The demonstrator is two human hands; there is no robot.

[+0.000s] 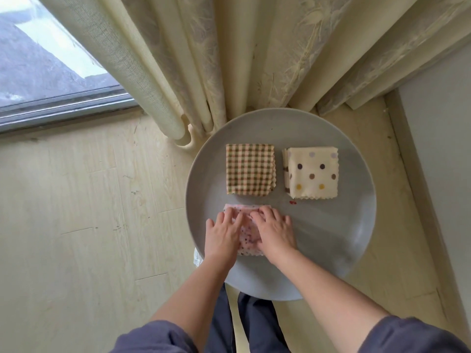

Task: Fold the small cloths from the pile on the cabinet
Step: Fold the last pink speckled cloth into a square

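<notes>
On the round grey desk [331,250], near edge, both hands — left hand [224,235], right hand [274,231] — press flat and open on the pink speckled cloth [248,231]: thin, limp, light, best pinched at corners.

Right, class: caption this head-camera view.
Both hands, left and right, press a pink cloth flat beside two folded cloths.

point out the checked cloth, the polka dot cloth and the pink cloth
checked cloth [250,169], head view, middle of its top face
polka dot cloth [312,173], head view, middle of its top face
pink cloth [248,229], head view, strip showing between the hands
</notes>
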